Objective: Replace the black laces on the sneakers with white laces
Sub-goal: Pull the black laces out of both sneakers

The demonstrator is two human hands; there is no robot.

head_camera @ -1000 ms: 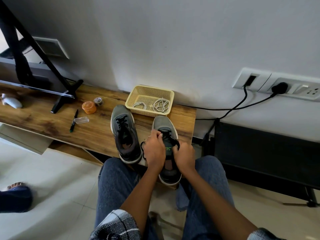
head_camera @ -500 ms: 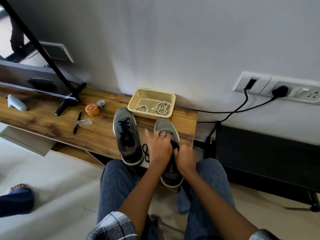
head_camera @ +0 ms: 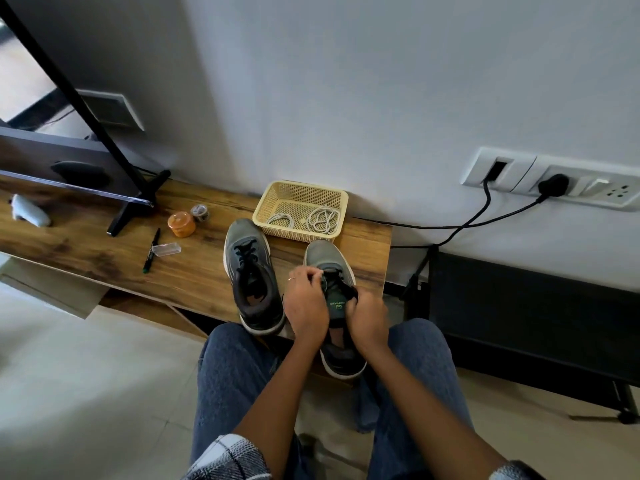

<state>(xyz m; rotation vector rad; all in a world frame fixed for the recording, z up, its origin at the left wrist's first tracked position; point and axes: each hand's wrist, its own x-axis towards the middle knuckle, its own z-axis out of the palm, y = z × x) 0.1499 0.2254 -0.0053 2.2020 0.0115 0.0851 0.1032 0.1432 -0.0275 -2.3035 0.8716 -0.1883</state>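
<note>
At the bench's right front edge our left hand (head_camera: 305, 303) pinches the right sneaker's (head_camera: 334, 299) black lace (head_camera: 330, 277), right hand (head_camera: 367, 318) grips its tongue; lace's soft, limp, so we'd grab w/ fingertips near the eyelets.

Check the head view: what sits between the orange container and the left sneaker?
Only bare wood of the table lies between the orange container and the left sneaker in the head view; the pen and clear case sit lower left.

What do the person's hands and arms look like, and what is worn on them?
Both forearms are bare. The left hand has a thin ring on one finger; the right hand shows none. A grey-and-white checked sleeve is pushed up at each elbow.
</note>
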